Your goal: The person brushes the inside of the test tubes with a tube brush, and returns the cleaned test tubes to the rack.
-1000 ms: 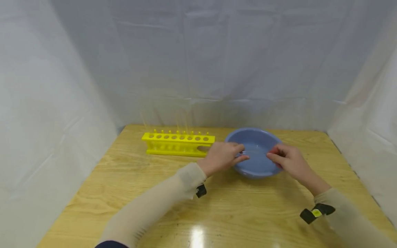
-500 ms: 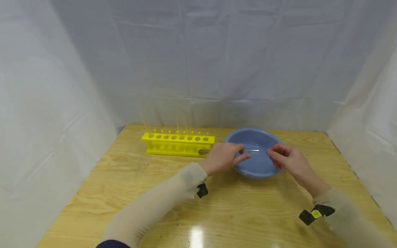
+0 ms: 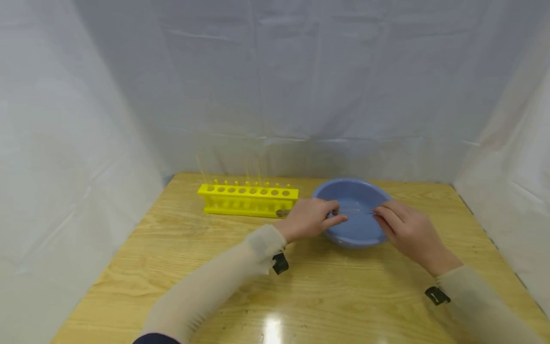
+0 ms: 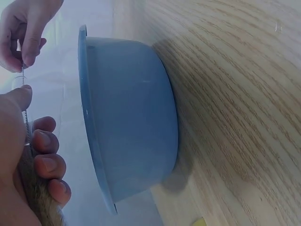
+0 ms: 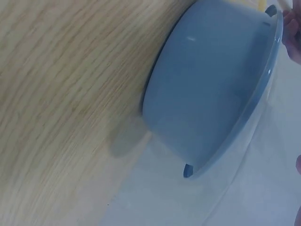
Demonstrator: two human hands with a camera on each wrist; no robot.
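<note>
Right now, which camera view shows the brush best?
The left wrist view: the brush is close there, with twisted wire and bristles showing by the left hand. The head view shows only a small bristly end and a faint line; in the right wrist view I cannot make it out.

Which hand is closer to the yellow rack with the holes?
The left hand: it is beside the right end of the yellow rack. The right hand is farther away, by the right side of the blue bowl.
</note>
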